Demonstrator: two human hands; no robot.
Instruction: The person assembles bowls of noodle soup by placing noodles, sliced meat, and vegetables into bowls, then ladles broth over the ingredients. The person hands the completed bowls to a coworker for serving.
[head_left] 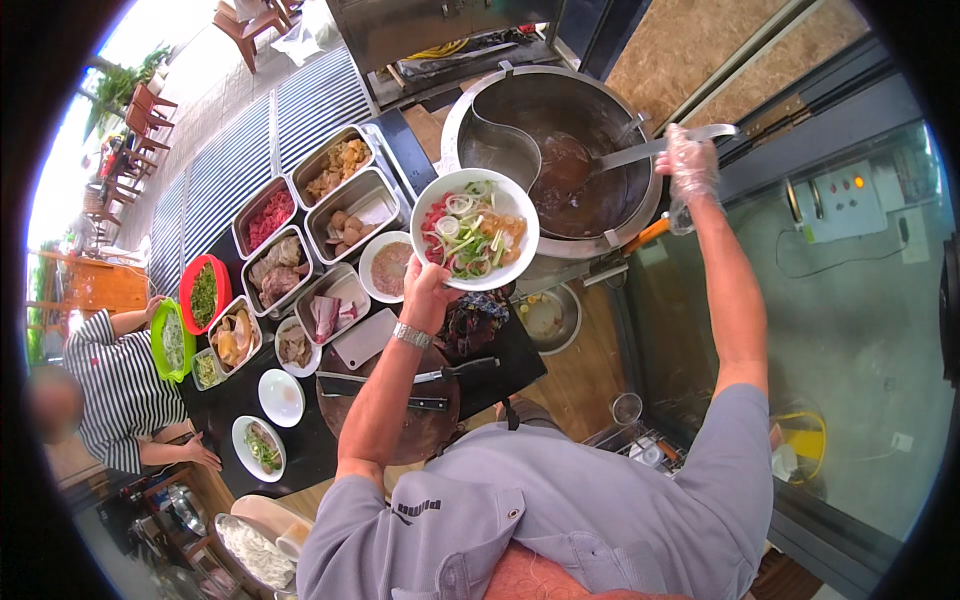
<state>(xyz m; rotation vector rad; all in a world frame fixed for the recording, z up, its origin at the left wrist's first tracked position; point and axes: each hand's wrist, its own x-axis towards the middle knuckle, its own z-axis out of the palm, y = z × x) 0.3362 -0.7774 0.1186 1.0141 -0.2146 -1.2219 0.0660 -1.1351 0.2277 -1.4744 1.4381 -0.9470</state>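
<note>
White bowl (pixel 514 193): held out in the left hand (pixel 430 290), overlapping the near left edge of the pot (pixel 452 130) in this view; onion rings, green strips, red pieces and orange-brown bits lie in it.
Left fingers: clamped on the bowl, thumb at the rim, the others mostly hidden; a metal watch (pixel 411 335) circles the wrist.
Right hand (pixel 690 165): in a clear plastic glove, fingers closed round the handle of the metal ladle (pixel 630 154).
Ladle head: in the larger, brown-filled compartment; cannot tell whether it is dipped or just above the liquid.
Pot divider (pixel 520 145): curved, setting off a smaller compartment at left.
Counter (pixel 312 450): dark, with trays of meat and a round chopping board (pixel 410 440) under the left forearm.
Co-worker (pixel 120 380): striped top, at the counter's far left, one hand by a green basket (pixel 160 350).
</note>
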